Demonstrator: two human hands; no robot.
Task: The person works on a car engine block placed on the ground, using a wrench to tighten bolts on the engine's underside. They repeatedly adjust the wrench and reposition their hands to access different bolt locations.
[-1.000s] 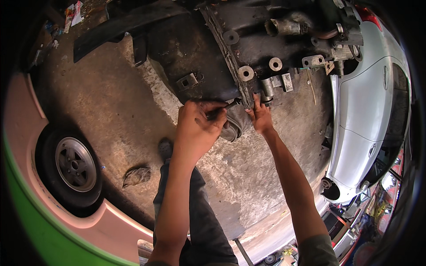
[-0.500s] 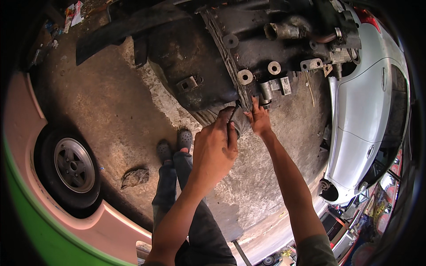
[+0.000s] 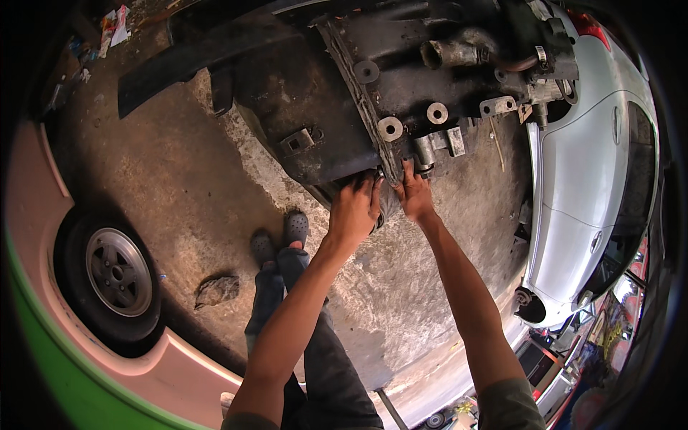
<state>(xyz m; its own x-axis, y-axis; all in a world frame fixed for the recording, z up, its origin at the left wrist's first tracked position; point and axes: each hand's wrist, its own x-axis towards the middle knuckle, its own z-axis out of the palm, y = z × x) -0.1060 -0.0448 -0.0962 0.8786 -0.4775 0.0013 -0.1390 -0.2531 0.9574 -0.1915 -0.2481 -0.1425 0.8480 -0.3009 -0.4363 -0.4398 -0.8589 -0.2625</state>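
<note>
A large black metal housing [image 3: 287, 93] fills the top, crossed by a dark, rough ridged strip [image 3: 358, 86] with pale round washer-like pieces [image 3: 390, 128] and metal brackets [image 3: 456, 141] beside it. My left hand [image 3: 355, 211] is closed at the housing's lower edge, left of the strip's end, its fingertips pinching something small that is mostly hidden. My right hand [image 3: 418, 197] grips the lower end of that strip, thumb and fingers either side, just below a cylindrical metal fitting [image 3: 425, 154].
A pink-and-green vehicle body with a wheel [image 3: 118, 276] lines the left; a silver car [image 3: 573, 208] stands at the right. My feet in grey clogs [image 3: 296, 228] are on the stained concrete floor [image 3: 179, 165], near a crumpled lump [image 3: 217, 291]. Cluttered items [image 3: 609, 337] lie at lower right.
My left hand swung down and right with a dark slim piece, then moved back up against the housing's edge, where that piece is now hidden. My right hand stayed at the strip's end.
</note>
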